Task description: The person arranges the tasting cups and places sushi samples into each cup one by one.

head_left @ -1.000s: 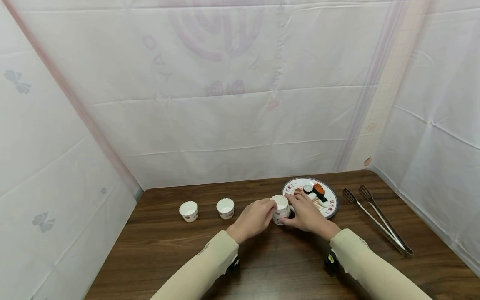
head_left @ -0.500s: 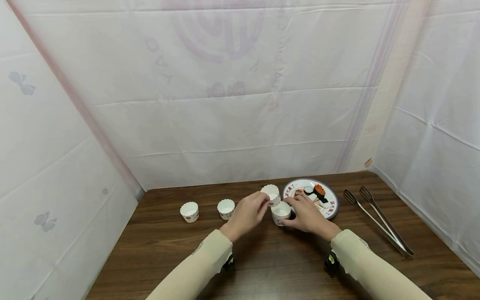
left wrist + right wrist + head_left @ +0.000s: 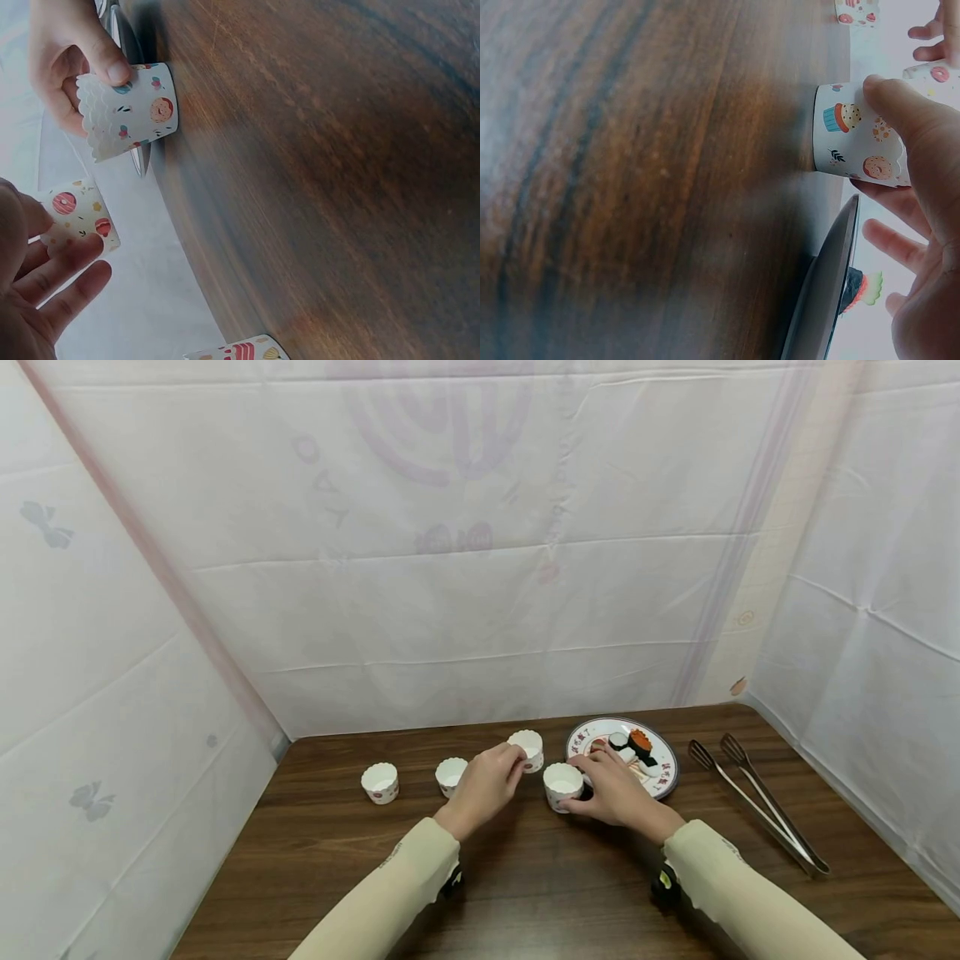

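My left hand pinches a white paper baking cup by its scalloped rim. In the left wrist view this cup, printed with doughnuts, hangs above the table. With thumb and fingers on either side, my right hand holds a second paper baking cup, which stands upright on the wood beside the plate. Its cupcake and doughnut prints show in the right wrist view on that cup. Two more baking cups stand farther left, one at the far left and one partly behind my left hand.
A round plate with several sushi pieces sits behind my right hand. Metal tongs lie at the right of the brown wooden table. White printed cloth hangs along the back and sides.
The left hand's baking cup has come up out of the one in my right hand and moved left, apart from it. My right hand and its cup stay in place.
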A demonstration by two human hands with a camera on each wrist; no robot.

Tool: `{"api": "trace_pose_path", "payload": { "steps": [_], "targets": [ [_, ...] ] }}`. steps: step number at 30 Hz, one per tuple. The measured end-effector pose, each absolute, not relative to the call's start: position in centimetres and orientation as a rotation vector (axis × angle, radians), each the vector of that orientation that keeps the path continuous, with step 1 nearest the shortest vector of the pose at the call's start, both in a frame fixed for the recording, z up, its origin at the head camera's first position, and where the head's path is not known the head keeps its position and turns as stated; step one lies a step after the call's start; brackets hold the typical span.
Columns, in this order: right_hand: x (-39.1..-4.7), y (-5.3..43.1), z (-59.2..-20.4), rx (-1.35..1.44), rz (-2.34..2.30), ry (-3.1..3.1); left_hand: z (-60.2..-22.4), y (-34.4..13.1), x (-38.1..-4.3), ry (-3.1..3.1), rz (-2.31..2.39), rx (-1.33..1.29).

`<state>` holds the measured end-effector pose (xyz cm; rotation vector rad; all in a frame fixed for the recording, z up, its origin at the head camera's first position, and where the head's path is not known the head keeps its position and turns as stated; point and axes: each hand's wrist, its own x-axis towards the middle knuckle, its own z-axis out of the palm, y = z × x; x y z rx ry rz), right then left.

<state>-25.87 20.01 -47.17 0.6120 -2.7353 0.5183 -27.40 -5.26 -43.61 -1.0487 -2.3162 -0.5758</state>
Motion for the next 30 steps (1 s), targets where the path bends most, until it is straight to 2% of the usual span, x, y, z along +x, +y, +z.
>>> {"api": "trace_pose_path", "payload": {
  "steps": [30],
  "targets": [
    [-24.4, 21.0, -47.4, 0.611, 0.548, -2.751, -45.0, -5.0, -28.3, -2.622, -0.467, -1.025]
  ]
}}
